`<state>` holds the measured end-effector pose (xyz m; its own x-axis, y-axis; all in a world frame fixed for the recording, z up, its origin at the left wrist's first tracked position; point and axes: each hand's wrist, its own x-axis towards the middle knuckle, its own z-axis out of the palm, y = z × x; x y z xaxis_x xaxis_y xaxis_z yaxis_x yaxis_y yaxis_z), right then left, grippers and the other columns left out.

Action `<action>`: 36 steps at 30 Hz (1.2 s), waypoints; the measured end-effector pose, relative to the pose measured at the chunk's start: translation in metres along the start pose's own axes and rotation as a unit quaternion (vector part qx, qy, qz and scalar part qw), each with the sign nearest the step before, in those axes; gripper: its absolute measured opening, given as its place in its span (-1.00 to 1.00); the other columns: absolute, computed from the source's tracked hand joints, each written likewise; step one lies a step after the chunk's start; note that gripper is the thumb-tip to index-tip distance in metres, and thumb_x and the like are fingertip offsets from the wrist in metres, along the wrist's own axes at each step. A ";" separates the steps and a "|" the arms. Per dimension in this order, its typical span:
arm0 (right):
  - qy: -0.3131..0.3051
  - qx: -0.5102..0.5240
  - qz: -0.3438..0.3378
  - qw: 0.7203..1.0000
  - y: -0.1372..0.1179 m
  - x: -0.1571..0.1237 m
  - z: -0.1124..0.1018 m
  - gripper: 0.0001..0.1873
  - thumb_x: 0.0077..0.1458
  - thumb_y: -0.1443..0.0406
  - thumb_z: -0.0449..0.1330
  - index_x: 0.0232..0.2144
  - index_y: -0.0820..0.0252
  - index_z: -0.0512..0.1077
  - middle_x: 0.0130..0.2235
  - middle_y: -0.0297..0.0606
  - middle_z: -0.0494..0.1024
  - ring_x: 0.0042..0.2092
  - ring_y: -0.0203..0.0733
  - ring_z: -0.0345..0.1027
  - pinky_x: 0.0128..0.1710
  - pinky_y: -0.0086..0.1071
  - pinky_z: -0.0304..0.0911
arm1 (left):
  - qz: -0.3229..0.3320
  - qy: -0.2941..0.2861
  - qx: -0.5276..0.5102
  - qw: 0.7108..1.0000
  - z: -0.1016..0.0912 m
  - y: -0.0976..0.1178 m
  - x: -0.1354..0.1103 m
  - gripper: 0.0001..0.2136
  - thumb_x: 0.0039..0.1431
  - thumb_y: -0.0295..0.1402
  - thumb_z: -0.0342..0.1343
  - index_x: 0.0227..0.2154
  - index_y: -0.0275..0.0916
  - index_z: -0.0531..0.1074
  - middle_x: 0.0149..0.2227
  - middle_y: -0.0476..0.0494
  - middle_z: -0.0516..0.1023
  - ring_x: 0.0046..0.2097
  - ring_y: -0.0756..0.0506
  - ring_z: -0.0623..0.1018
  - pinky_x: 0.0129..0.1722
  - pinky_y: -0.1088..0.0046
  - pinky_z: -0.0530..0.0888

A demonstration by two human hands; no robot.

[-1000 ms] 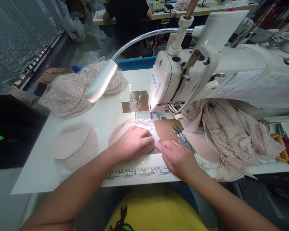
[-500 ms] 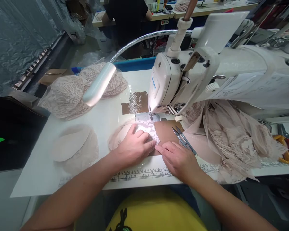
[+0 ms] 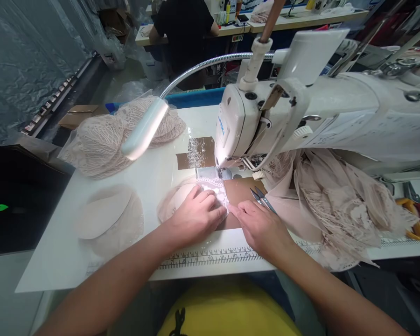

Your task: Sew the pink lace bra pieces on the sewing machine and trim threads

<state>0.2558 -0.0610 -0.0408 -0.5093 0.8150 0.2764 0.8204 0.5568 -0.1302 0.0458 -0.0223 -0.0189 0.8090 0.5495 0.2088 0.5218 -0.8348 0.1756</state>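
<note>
My left hand (image 3: 196,216) lies flat on a pale pink lace cup piece (image 3: 177,198) in front of the white sewing machine (image 3: 283,116), fingers pressed down on the fabric. My right hand (image 3: 261,226) rests beside it on the brown cardboard patch (image 3: 243,191), fingertips touching the white lace edge (image 3: 215,186) that runs up under the presser foot (image 3: 220,171). Thread snips (image 3: 262,199) lie just beyond my right fingers.
A gooseneck lamp (image 3: 145,128) hangs over a heap of lace cups (image 3: 101,140) at the back left. Flat oval pads (image 3: 103,214) lie at the left. Bunched lace fabric (image 3: 339,200) sits under the machine arm; scissors (image 3: 415,219) at far right. Another person sits behind.
Both hands have edged slightly away from me with the lace piece, feeding it toward the presser foot; my left fingers have spread flatter on the fabric.
</note>
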 end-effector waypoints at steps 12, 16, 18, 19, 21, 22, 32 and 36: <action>0.008 -0.005 -0.007 1.000 0.002 0.003 0.002 -0.63 0.06 0.55 -0.03 -0.16 0.28 0.44 -0.39 -0.23 0.43 -0.34 -0.19 0.25 -0.35 -0.37 0.09 | 0.004 -0.042 0.091 0.995 0.011 -0.022 0.009 -0.62 0.30 -0.45 -0.21 0.13 -0.39 0.27 0.22 -0.31 0.25 -0.17 -0.14 0.43 -0.24 0.30 0.36; 0.024 -0.006 -0.010 1.000 0.001 0.002 0.002 -0.64 0.08 0.54 -0.04 -0.14 0.30 0.44 -0.39 -0.22 0.44 -0.34 -0.19 0.26 -0.35 -0.38 0.11 | 0.007 -0.066 0.130 0.989 0.010 -0.019 0.013 -0.60 0.31 -0.46 -0.25 0.12 -0.43 0.28 0.19 -0.34 0.30 -0.18 -0.14 0.44 -0.26 0.31 0.33; 0.033 -0.010 -0.011 0.999 0.000 0.002 0.002 -0.64 0.08 0.54 -0.03 -0.15 0.29 0.45 -0.40 -0.22 0.44 -0.35 -0.20 0.26 -0.36 -0.38 0.10 | 0.002 -0.075 0.143 0.987 0.009 -0.017 0.014 -0.60 0.31 -0.45 -0.26 0.13 -0.43 0.27 0.19 -0.34 0.29 -0.23 -0.13 0.43 -0.27 0.31 0.32; 0.037 -0.012 -0.010 0.999 0.000 0.002 0.002 -0.65 0.08 0.54 -0.03 -0.16 0.28 0.45 -0.40 -0.22 0.44 -0.35 -0.20 0.26 -0.36 -0.38 0.10 | 0.001 -0.077 0.146 0.986 0.008 -0.016 0.014 -0.59 0.31 -0.45 -0.26 0.13 -0.43 0.27 0.20 -0.34 0.28 -0.25 -0.13 0.43 -0.28 0.30 0.32; 0.040 -0.013 -0.008 0.999 0.000 0.002 0.002 -0.66 0.09 0.53 -0.03 -0.19 0.27 0.46 -0.41 -0.22 0.44 -0.35 -0.20 0.26 -0.37 -0.37 0.10 | -0.001 -0.080 0.145 0.986 0.007 -0.016 0.014 -0.58 0.30 -0.45 -0.26 0.15 -0.43 0.26 0.21 -0.34 0.26 -0.25 -0.13 0.43 -0.29 0.30 0.31; 0.041 -0.013 -0.007 0.999 0.000 0.002 0.002 -0.66 0.09 0.53 -0.03 -0.19 0.26 0.47 -0.41 -0.22 0.44 -0.36 -0.20 0.26 -0.37 -0.37 0.09 | -0.002 -0.082 0.143 0.986 0.007 -0.016 0.014 -0.58 0.30 -0.46 -0.27 0.15 -0.42 0.25 0.22 -0.34 0.26 -0.25 -0.13 0.42 -0.30 0.30 0.31; 0.053 -0.004 -0.011 0.999 0.000 0.002 0.003 -0.66 0.10 0.53 -0.05 -0.19 0.29 0.47 -0.42 -0.22 0.43 -0.37 -0.21 0.24 -0.39 -0.37 0.09 | 0.000 -0.110 0.143 0.984 0.012 -0.016 0.013 -0.60 0.25 -0.50 -0.22 0.09 -0.47 0.30 0.17 -0.42 0.30 -0.04 -0.23 0.43 -0.27 0.26 0.34; 0.045 0.006 -0.006 0.999 0.000 0.001 0.003 -0.67 0.09 0.54 -0.03 -0.21 0.28 0.46 -0.42 -0.23 0.42 -0.36 -0.22 0.25 -0.38 -0.38 0.09 | -0.026 -0.055 0.104 0.993 0.016 -0.015 0.012 -0.60 0.22 -0.52 -0.17 0.10 -0.43 0.28 0.17 -0.42 0.30 -0.08 -0.26 0.45 -0.28 0.24 0.36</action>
<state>0.2547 -0.0594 -0.0438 -0.4924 0.7913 0.3626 0.8113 0.5681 -0.1380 0.0520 -0.0037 -0.0341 0.7980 0.5950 0.0958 0.5993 -0.8002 -0.0223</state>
